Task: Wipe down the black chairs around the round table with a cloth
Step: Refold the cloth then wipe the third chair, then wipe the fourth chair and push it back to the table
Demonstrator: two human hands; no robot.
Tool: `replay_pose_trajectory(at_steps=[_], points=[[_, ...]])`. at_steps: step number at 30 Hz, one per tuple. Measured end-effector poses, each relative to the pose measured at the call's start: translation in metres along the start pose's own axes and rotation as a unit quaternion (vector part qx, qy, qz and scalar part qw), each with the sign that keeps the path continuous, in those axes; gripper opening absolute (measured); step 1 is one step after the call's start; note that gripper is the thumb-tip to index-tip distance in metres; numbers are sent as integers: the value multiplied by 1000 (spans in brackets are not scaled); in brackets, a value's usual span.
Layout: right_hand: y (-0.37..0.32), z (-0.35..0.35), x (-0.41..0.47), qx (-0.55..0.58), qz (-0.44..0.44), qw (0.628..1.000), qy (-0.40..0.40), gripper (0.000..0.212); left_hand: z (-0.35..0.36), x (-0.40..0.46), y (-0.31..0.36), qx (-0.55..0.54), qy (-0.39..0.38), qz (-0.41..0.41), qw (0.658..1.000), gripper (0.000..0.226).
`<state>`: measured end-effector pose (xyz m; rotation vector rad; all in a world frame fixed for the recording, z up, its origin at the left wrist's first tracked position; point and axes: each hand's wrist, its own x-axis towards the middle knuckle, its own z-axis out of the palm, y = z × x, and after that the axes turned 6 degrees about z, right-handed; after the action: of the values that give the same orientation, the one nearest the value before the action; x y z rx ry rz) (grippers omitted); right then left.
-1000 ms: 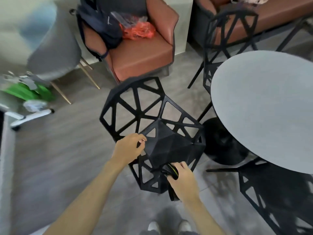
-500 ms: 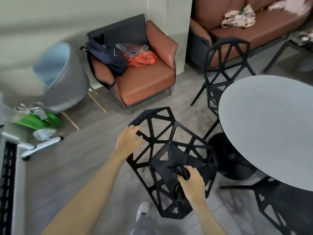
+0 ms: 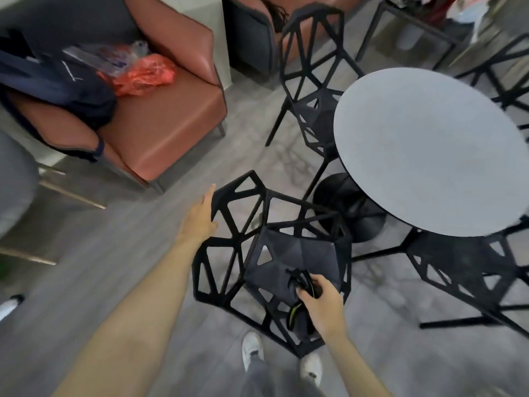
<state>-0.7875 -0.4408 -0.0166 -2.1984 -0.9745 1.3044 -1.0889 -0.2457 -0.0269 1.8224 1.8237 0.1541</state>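
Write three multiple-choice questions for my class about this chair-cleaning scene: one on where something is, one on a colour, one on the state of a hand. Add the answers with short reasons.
1. Where does the orange bag lie?
A. on the round table
B. on the brown armchair
C. on the floor

2. What colour is the top of the round table?
A. grey
B. red
C. green

3. What is the right hand doing?
A. hanging idle
B. lying flat on the table
C. gripping a dark cloth

Answers:
1 B: the orange bag sits on the seat of the brown armchair.
2 A: the round table shows a plain grey top.
3 C: the right hand has its fingers curled round the cloth on the seat of the nearest black chair.
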Motion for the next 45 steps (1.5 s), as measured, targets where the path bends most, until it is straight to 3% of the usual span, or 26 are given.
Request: replay_pose_trajectory(at_steps=[7, 18, 23, 28, 33, 42, 45], points=[[9, -15, 15, 20, 18, 998, 51, 25, 12, 15, -6, -82, 39, 30, 995, 109], [-6, -55, 46, 8, -10, 999, 51, 21, 4, -5, -25, -105, 137, -116, 978, 105], [-3, -81, 64, -11, -44, 998, 35, 22, 3, -24, -34, -97, 162, -170, 967, 115], [12, -113, 78, -47, -75, 996, 32, 38, 7, -47, -39, -118, 196, -251, 941, 112], [25, -137, 91, -66, -84, 994, 18, 29, 30, -71, -13, -139, 235, -281, 920, 102], [43, -152, 80, -44, -71, 996, 31, 28, 78, -76, 54, -191, 278, -326, 883, 112], [56, -150, 67, -53, -63, 996, 46, 32, 95, -73, 83, -192, 282, -295, 893, 108]])
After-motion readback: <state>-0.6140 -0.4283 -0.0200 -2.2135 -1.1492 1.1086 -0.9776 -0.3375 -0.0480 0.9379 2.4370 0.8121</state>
